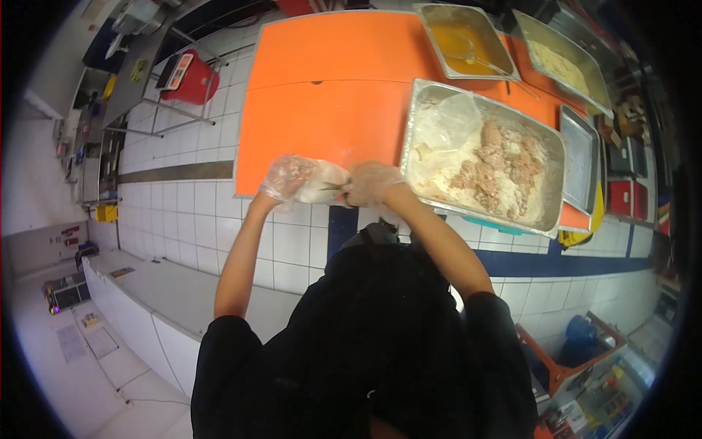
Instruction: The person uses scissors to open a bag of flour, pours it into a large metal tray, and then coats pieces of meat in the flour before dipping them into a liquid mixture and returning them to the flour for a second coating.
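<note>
Both of my hands wear clear plastic gloves and meet over the near edge of the orange table (322, 117). My left hand (287, 177) is closed on a whitish plastic bag (319, 181), whose contents I cannot make out. Closed at the bag's right end, my right hand (371, 183) grips what look like scissors (336, 188), their dark narrow blades against the bag. Just right of that hand stands a large metal tray (484, 94). White flour (439, 172), lumps of pinkish raw meat (497, 164) and a crumpled clear plastic bag (450, 121) lie in it.
Behind the tray, a metal pan (447, 14) holds orange-yellow liquid and a wire strainer (493, 67). Another pan (596, 95) contains pale crumbs, and a shallow metal tray (578, 157) sits at the right. A scale (175, 71) rests on a red bucket (201, 80) at far left.
</note>
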`<state>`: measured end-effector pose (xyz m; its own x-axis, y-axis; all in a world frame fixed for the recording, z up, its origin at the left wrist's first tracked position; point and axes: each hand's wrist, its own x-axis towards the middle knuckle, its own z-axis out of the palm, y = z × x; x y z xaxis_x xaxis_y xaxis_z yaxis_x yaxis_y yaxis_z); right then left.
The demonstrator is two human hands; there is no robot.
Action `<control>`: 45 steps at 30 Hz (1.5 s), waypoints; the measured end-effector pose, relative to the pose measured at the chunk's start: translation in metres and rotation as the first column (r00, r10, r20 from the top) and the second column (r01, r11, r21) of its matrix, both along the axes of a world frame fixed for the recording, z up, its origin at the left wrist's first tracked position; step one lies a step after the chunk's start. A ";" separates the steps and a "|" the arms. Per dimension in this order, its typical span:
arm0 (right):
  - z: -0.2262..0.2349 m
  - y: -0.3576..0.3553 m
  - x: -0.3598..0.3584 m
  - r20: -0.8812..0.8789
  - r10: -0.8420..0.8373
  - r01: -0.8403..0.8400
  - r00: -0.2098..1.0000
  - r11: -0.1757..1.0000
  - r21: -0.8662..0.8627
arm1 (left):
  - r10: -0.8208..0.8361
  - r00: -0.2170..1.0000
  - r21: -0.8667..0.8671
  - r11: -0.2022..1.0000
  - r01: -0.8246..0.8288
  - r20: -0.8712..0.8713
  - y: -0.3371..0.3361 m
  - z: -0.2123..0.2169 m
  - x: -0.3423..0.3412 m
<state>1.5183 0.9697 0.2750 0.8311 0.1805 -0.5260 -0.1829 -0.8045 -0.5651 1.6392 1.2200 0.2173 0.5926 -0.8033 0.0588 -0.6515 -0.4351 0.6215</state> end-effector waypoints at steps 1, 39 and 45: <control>0.007 -0.012 -0.005 -0.045 -0.011 0.008 0.999 0.998 -0.061 | 0.063 0.998 0.094 0.993 -0.065 0.033 0.001 0.000 0.000; -0.099 0.000 0.000 0.421 -0.139 -0.043 0.896 0.917 0.396 | -0.528 0.794 0.317 0.841 0.439 0.300 -0.032 0.010 0.024; -0.030 -0.080 -0.054 0.432 -0.419 -0.036 0.799 0.682 0.730 | -0.372 0.923 -0.104 0.926 0.362 -0.100 -0.128 0.144 -0.018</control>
<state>1.4647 0.8898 0.2448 0.9732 0.0898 0.2119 0.2226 -0.1338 -0.9657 1.6216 1.0921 0.3617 0.2641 -0.9610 0.0821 -0.6772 -0.1241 0.7253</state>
